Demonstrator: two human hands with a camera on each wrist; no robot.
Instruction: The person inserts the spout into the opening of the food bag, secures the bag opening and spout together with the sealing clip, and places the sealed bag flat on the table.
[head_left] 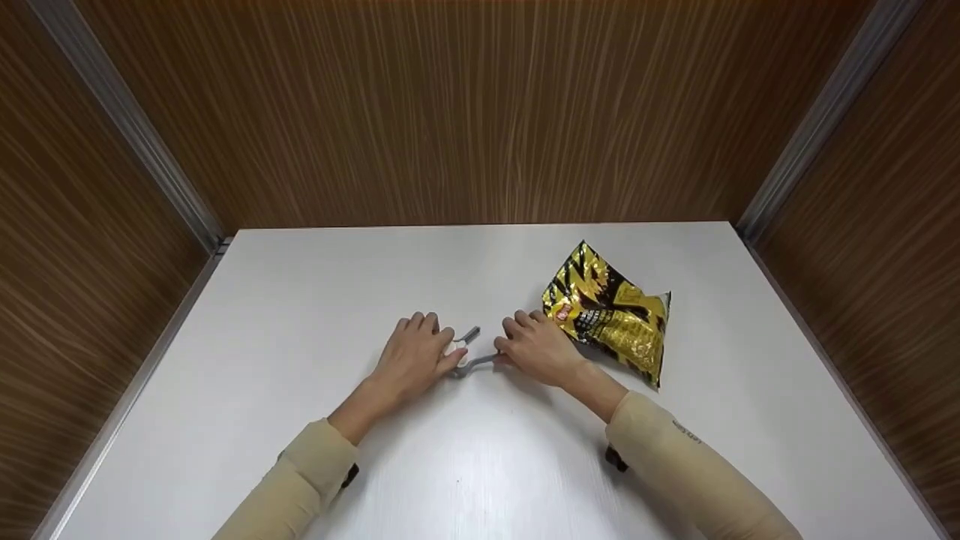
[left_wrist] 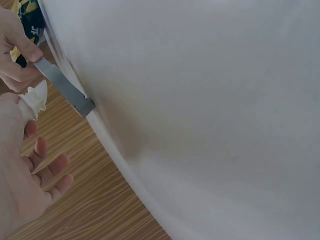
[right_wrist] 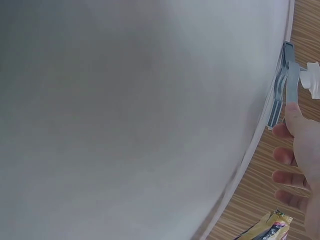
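Both hands lie knuckles-up near the tabletop's (head_left: 300, 300) middle. The right hand (head_left: 536, 346) pinches one end of a grey clip (head_left: 471, 352); the left hand (head_left: 416, 356) pinches a small white piece (left_wrist: 35, 97) at the other end. The fingertips hide both grips. The clip looks flat, metallic, two-armed. A yellow-black bag (head_left: 611, 311) lies beside the right hand.

Snack bag (head_left: 611, 315) has a small red logo and dark print, sleeve (head_left: 686, 457) has small lettering, none of it legible.
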